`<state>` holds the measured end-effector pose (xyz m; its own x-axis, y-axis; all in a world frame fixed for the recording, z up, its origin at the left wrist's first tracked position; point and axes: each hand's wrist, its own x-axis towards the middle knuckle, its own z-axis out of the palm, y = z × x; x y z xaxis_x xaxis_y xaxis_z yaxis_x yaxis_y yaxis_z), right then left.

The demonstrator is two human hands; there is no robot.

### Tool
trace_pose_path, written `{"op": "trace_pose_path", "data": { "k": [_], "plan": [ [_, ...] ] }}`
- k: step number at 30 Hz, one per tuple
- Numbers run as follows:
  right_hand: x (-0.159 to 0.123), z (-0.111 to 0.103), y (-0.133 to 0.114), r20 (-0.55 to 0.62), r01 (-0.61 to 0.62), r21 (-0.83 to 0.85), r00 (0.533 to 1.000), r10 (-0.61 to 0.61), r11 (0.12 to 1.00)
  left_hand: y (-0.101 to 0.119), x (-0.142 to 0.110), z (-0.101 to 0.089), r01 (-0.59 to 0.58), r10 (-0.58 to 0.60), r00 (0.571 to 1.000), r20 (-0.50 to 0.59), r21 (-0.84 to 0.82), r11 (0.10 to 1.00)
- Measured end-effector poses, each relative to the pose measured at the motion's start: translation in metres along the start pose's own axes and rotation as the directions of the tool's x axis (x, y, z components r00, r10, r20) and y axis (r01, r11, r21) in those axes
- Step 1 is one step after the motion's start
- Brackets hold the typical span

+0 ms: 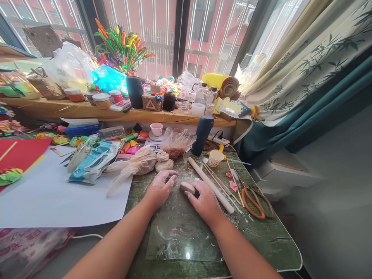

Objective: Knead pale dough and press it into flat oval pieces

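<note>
My right hand (205, 200) is closed on a small flattened lump of dough (187, 187), pinching it at the hand's left side just above the green table top (261, 236). My left hand (161, 185) is dusted with flour, its fingers curled and resting on the table just left of that lump. Whether anything lies under the left hand's fingers is hidden. Two more dough balls (163, 161) sit just beyond the left hand. A clear plastic sheet (180, 236) covers the table under my forearms.
A wooden rolling pin (209, 183), thin sticks (221, 183) and orange-handled scissors (253, 200) lie to the right. Paper cups (215, 158), a bag of brown powder (176, 144) and a dark bottle (202, 135) stand behind. White paper (58, 193) spreads left. The shelf beyond is cluttered.
</note>
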<state>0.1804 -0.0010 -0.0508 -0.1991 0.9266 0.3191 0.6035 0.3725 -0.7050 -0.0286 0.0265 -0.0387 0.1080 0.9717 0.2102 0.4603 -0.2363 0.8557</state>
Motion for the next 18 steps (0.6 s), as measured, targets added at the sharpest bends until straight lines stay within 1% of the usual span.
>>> {"op": "trace_pose_path", "data": {
  "k": [1,4,5,8,10,12,13,14,15,16,17,18],
  "plan": [
    [0.000,-0.002,-0.001,-0.024,-0.008,0.024,1.000,0.008,1.000,0.001,0.000,0.000,0.007,-0.007,1.000,0.005,-0.001,1.000],
    [0.003,-0.004,-0.001,-0.127,-0.081,0.081,0.988,0.091,0.993,0.002,0.000,0.000,0.041,-0.040,0.999,0.025,-0.016,0.999],
    [0.004,-0.003,0.000,-0.129,-0.097,0.072,0.986,0.106,0.993,0.002,0.000,-0.001,0.050,-0.049,0.998,0.028,-0.024,0.998],
    [0.007,0.000,0.004,-0.042,-0.081,0.010,0.996,0.082,0.997,0.001,0.000,0.000,0.067,-0.065,0.998,0.026,-0.080,0.995],
    [0.006,0.002,0.004,-0.042,-0.061,0.020,0.997,0.061,0.998,-0.001,0.001,0.001,0.074,-0.073,0.997,0.013,-0.172,0.982],
    [0.004,0.001,0.004,-0.082,-0.056,0.063,0.995,0.061,0.996,-0.002,0.001,0.002,0.058,-0.075,0.997,-0.035,-0.363,0.930],
    [0.003,0.000,0.003,-0.097,-0.059,0.084,0.993,0.067,0.995,-0.002,0.002,0.001,0.035,-0.077,0.995,-0.067,-0.488,0.872],
    [0.002,-0.001,0.002,-0.101,-0.069,0.103,0.992,0.079,0.992,-0.002,0.003,0.000,0.006,-0.085,0.991,-0.100,-0.611,0.792],
    [0.002,-0.002,0.002,-0.097,-0.088,0.123,0.990,0.100,0.989,0.000,0.003,-0.003,-0.017,-0.101,0.987,-0.122,-0.720,0.694],
    [0.002,-0.003,0.002,-0.091,-0.115,0.143,0.987,0.129,0.983,0.003,0.004,-0.007,-0.025,-0.124,0.985,-0.121,-0.810,0.586],
    [0.002,-0.004,0.002,-0.083,-0.144,0.165,0.984,0.159,0.976,0.006,0.004,-0.011,-0.006,-0.148,0.985,-0.087,-0.880,0.475],
    [0.002,-0.004,0.002,-0.076,-0.170,0.187,0.979,0.187,0.968,0.010,0.004,-0.016,0.038,-0.166,0.986,-0.024,-0.931,0.364]
  ]
}}
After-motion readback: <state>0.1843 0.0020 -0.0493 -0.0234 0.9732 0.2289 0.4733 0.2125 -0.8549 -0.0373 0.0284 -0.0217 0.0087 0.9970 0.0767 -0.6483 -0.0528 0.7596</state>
